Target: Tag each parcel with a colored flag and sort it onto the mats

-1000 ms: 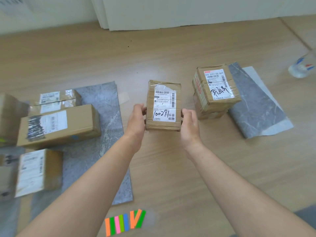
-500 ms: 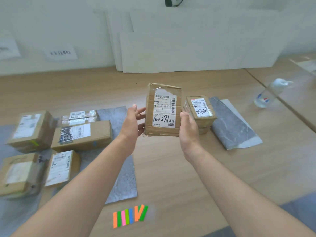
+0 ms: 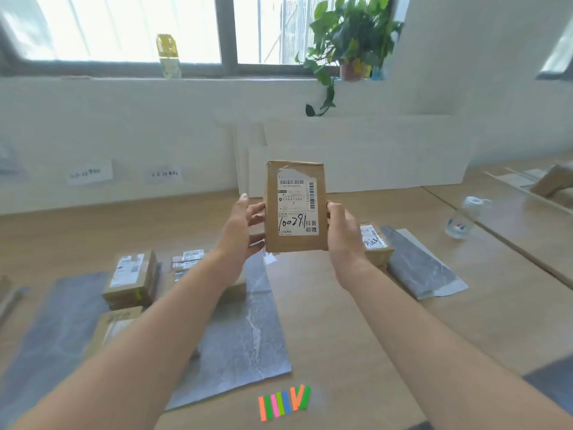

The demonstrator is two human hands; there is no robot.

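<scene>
room: wooden table [image 3: 341, 321] under a bright window, white wall behind, potted plant [image 3: 350, 35] on the sill.

item 1: parcel [image 3: 294, 206]. small brown carton, upright in the air above the table, white label and handwritten number facing me. it touched no mat. i saw no flag on the face shown.

item 2: my left hand [image 3: 238, 234] gripped the parcel's left edge; my right hand [image 3: 344, 237] gripped its right edge. both were occupied.

item 3: flags [image 3: 283, 401]. a row of orange, green, pink and blue strips, flat on the table near me, just beside the middle mat [image 3: 245, 330].

item 4: right mat [image 3: 418, 265], with a labelled box [image 3: 376, 246] at its left end. left mat [image 3: 40, 321], grey, with a taped box [image 3: 130, 280] between it and the middle mat, showing a green mark on one side.

item 5: water bottle [image 3: 462, 218], far right, well apart.

step, as i judged it: reading the label, tagging not yet begun. the next move called for freeing one hand, taking one flag from the row, fixing it to the carton, then choosing a mat. which colour or mat applied, i could not tell.
</scene>
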